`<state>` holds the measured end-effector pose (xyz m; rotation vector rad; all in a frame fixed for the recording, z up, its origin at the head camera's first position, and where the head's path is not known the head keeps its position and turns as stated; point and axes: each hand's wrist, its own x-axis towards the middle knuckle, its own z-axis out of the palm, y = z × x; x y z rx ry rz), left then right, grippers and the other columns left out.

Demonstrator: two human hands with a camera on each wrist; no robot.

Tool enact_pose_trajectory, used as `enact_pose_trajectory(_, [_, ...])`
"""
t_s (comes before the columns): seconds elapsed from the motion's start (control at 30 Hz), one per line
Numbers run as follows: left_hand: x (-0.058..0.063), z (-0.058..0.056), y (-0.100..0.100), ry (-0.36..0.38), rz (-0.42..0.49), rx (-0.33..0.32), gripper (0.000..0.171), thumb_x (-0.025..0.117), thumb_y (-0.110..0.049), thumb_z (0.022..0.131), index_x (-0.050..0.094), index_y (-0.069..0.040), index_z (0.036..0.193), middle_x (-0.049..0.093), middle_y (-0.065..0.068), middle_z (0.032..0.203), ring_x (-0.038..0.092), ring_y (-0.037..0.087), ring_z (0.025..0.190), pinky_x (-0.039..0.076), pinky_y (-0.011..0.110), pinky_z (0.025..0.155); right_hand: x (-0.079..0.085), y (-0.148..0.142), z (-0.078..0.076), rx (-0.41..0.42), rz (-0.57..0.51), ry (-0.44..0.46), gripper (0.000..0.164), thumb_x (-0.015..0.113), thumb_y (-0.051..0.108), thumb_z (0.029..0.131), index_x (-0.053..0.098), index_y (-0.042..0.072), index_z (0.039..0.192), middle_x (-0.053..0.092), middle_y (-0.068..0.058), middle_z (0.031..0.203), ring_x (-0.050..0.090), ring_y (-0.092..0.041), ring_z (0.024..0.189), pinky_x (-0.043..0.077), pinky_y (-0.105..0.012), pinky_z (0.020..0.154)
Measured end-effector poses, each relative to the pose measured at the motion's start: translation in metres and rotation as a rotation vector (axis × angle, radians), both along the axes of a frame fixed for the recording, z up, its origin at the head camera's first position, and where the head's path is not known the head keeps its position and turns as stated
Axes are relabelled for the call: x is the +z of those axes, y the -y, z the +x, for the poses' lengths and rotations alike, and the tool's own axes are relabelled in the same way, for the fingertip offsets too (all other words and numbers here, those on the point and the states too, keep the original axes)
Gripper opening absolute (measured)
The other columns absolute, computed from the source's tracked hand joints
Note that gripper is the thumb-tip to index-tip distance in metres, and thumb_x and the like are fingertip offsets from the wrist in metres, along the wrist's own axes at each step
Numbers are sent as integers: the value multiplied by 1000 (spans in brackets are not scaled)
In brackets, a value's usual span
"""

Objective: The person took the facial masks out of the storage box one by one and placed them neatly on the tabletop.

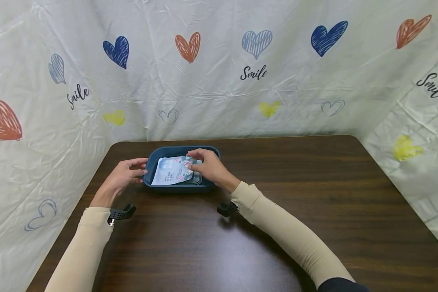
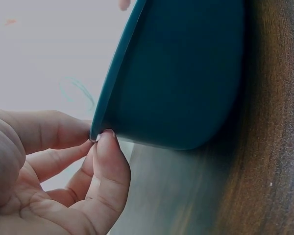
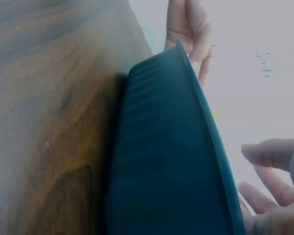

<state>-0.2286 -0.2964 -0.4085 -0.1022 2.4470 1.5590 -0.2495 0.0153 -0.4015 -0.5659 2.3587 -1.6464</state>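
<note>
In the head view, a dark blue plastic tray [image 1: 180, 189] with a raised rim stands on the table's far left. Inside lies a flat pale-blue printed packet [image 1: 169, 172] with pink flowers, over another darker flat packet [image 1: 196, 179]. My left hand [image 1: 125, 174] pinches the tray's left end; in the left wrist view, thumb and fingertips [image 2: 112, 156] meet at the rim. Over the packet's right side is my right hand [image 1: 212, 167], thumb and forefinger spread apart. The right wrist view shows a gap between its fingers [image 3: 272, 152], the packet hidden behind the tray wall.
The brown wood-patterned table [image 1: 263, 227] runs up to a white cloth backdrop [image 1: 219, 89] printed with hearts and "Smile". Dark wrist-worn cameras hang at both wrists, the right one [image 1: 227, 209] low over the table in front of the tray.
</note>
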Motion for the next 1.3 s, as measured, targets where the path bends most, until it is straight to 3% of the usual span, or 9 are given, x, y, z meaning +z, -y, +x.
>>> enact_pose_trajectory(0.13, [-1,1,1,6,3,-1,57,61,-8,100,42,-3,154,45,25,143,55,27,105,57,26,82,-2,5,2,-79,-88,24,37,71,1,92,64,0,128,48,-11,153,48,-27,138,48,-44,107])
enact_pose_trajectory(0.3, [-1,3,0,1,14,-2,57,61,-7,100,42,-2,153,45,25,142,56,26,103,58,26,82,-2,9,4,-128,-173,110,52,74,-2,88,56,3,137,45,-11,153,50,-25,139,54,-41,99])
enact_pose_trajectory(0.4, [-1,4,1,2,19,-1,56,61,-8,100,43,-3,153,45,25,141,57,25,102,58,26,82,-2,11,6,-143,-191,148,62,75,-1,88,50,4,143,44,-11,153,49,-25,139,53,-41,101])
enact_pose_trajectory(0.57, [-2,4,2,5,17,0,57,61,-9,100,42,-3,154,44,24,141,56,25,104,57,27,83,-3,18,6,-122,-275,261,75,74,-2,88,36,2,153,46,-17,151,57,-30,132,53,-41,100])
enact_pose_trajectory(0.67, [-1,4,3,4,18,-4,57,60,-8,100,41,-3,154,44,25,141,56,26,105,57,28,84,-2,21,7,-86,-323,327,72,71,-4,90,36,1,153,54,-20,144,64,-31,118,55,-41,95])
enact_pose_trajectory(0.83, [-1,3,2,8,16,-5,56,60,-9,101,42,-4,154,45,24,141,55,29,106,57,29,85,0,26,4,-49,-293,341,57,67,0,94,46,2,147,64,-18,131,70,-26,103,58,-43,88])
enact_pose_trajectory(1.07, [-4,0,0,-10,24,-22,56,59,-8,101,41,-3,154,45,26,141,56,28,104,58,26,82,-2,28,-10,-68,-198,394,45,66,3,96,52,1,138,70,-17,117,72,-24,90,61,-39,78])
enact_pose_trajectory(1.3, [-4,0,-1,-11,52,-12,55,59,-6,101,42,-2,153,45,26,139,57,29,103,58,27,79,11,13,-13,-60,-156,347,48,65,0,96,50,2,142,70,-18,114,72,-24,86,62,-39,78])
